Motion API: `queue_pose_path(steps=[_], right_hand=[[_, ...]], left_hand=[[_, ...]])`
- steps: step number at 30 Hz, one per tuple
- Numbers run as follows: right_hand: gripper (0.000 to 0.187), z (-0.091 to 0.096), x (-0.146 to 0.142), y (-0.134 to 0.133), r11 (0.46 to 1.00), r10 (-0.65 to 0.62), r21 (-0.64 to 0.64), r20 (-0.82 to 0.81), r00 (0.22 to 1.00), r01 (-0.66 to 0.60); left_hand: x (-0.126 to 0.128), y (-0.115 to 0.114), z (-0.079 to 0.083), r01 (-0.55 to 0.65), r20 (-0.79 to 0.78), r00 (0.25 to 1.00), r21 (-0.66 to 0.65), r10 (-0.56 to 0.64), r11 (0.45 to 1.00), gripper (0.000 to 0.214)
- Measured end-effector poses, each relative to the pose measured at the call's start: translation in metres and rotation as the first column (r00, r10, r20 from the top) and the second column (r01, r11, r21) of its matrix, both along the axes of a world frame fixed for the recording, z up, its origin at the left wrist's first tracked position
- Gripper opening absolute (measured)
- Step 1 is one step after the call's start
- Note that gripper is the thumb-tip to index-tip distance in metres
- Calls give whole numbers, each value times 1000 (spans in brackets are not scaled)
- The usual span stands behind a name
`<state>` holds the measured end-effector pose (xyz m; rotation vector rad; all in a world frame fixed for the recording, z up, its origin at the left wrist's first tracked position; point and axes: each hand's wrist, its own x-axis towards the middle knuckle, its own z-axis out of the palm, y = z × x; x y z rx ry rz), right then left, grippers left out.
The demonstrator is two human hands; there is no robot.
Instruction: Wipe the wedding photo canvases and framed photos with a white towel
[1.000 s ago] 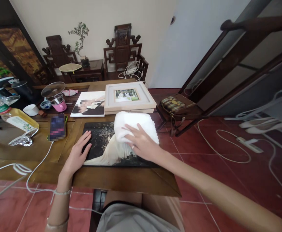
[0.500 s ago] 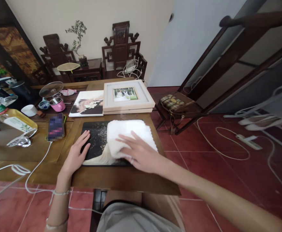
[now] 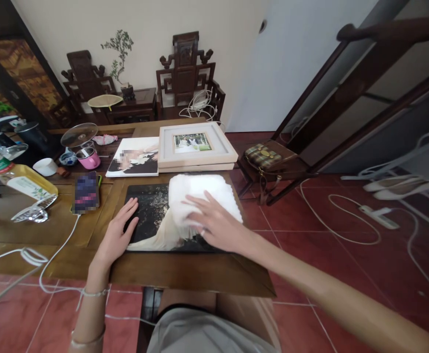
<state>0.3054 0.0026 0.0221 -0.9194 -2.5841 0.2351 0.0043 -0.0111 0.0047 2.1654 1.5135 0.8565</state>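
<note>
A dark photo print lies flat on the wooden table in front of me. My left hand rests flat on its left edge, fingers stretched out. My right hand presses a folded white towel down on the right half of the print, fingers spread over the cloth. The towel hides much of the picture beneath it.
Behind the print lie a framed photo on a stack and an unframed photo. A phone with a white cable, a pink cup, a small fan and a yellow tray stand at left. Cables run over the red tile floor at right.
My right hand slid the towel toward me and left over the print, then back up and right. The left hand stayed in place.
</note>
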Motion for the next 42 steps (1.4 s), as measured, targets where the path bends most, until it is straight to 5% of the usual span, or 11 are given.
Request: queue_pose_path(steps=[5, 9, 24, 35, 42], right_hand=[[26, 3, -3, -56, 982, 170, -81, -3, 985, -170], [25, 10, -1, -64, 954, 266, -144, 10, 964, -261], [22, 0, -21, 45, 999, -49, -6, -21, 999, 49], [21, 0, -20, -67, 975, 209, -65, -21, 978, -210], [26, 5, -21, -51, 967, 235, -93, -34, 971, -237]], left_hand=[[1, -1, 2, -7, -11, 1000, 3, 7, 1000, 43], [2, -1, 3, 0, -24, 1000, 5, 0, 1000, 44], [0, 0, 0, 7, -19, 1000, 10, -6, 1000, 44], [1, -2, 1, 11, -27, 1000, 0, -11, 1000, 45], [0, -1, 0, 11, -33, 999, -4, -11, 1000, 45]])
